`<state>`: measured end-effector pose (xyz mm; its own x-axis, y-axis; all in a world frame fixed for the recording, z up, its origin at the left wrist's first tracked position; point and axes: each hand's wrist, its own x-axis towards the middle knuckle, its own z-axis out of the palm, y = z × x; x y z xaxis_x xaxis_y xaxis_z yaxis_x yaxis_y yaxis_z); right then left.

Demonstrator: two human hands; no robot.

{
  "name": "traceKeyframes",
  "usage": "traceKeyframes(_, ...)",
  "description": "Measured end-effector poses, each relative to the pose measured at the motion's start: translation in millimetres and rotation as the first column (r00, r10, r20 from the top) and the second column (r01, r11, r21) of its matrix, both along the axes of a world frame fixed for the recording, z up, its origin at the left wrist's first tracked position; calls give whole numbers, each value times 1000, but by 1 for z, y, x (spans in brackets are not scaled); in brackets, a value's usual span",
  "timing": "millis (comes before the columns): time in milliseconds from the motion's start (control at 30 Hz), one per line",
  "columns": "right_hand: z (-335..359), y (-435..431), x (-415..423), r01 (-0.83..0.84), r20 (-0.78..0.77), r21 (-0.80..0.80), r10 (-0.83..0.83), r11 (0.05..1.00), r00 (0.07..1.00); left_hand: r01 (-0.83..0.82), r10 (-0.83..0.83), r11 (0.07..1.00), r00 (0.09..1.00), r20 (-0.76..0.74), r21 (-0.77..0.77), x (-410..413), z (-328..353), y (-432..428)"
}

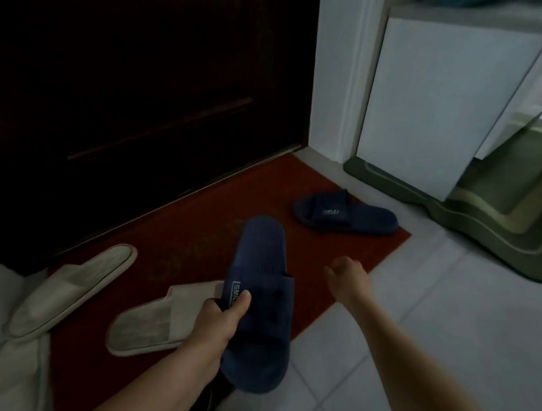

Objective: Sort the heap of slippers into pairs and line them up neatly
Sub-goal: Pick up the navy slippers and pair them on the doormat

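My left hand (220, 319) grips a dark blue slide slipper (258, 304) by its strap and holds it above the red doormat (196, 242). Its match, another dark blue slipper (346, 212), lies on the mat's far right corner. My right hand (348, 279) hovers over the mat's right edge with loosely curled fingers and holds nothing. Two beige slippers lie at the left: one (74, 288) near the door, one (162, 319) partly under the held slipper. A third beige slipper (10, 376) shows at the bottom left.
A dark wooden door (127, 83) stands behind the mat. At the right, a white cabinet (437, 104) sits on a green base (502, 228). Pale floor tiles (415, 327) spread to the right of the mat.
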<state>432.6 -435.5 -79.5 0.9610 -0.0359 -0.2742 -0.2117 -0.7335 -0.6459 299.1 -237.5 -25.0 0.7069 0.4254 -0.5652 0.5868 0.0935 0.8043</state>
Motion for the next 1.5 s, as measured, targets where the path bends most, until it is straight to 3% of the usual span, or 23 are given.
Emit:
traceKeyframes(133,-11,0,53,51,41,77,-54,996,998,-80,80,997,997,19,-1,45,-16,-4)
traceKeyframes(300,-13,0,113,71,48,177,-81,982,996,-95,96,995,993,-70,15,68,-28,4)
traceKeyframes(433,-17,-1,133,137,-74,458,-116,878,990,-50,49,997,999,-22,-64,61,-36,10)
traceKeyframes(533,-25,-5,132,221,-117,508,-187,832,975,4,-2,994,1000,17,-107,53,-42,11)
traceKeyframes(733,-34,8,110,175,-184,450,-101,876,978,-3,7,994,1000,28,-110,37,-39,12)
traceKeyframes(867,-43,23,86,273,-184,466,-210,842,960,-3,5,995,1000,14,-96,27,-29,18)
traceKeyframes(1033,-46,-6,37,352,-75,454,-358,819,931,12,-11,993,1000,13,-119,7,-21,21)
traceKeyframes(1167,-46,-73,-30,413,101,273,-452,869,886,24,-25,984,1000,-4,-177,-14,-28,12)
traceKeyframes(1367,-43,-133,-118,344,-32,329,-354,879,935,143,-147,962,989,-1,-231,-52,-62,-48)
traceKeyframes(1500,-44,-131,-149,269,-27,358,-279,894,960,222,-257,935,962,-96,-278,-71,-80,-82)
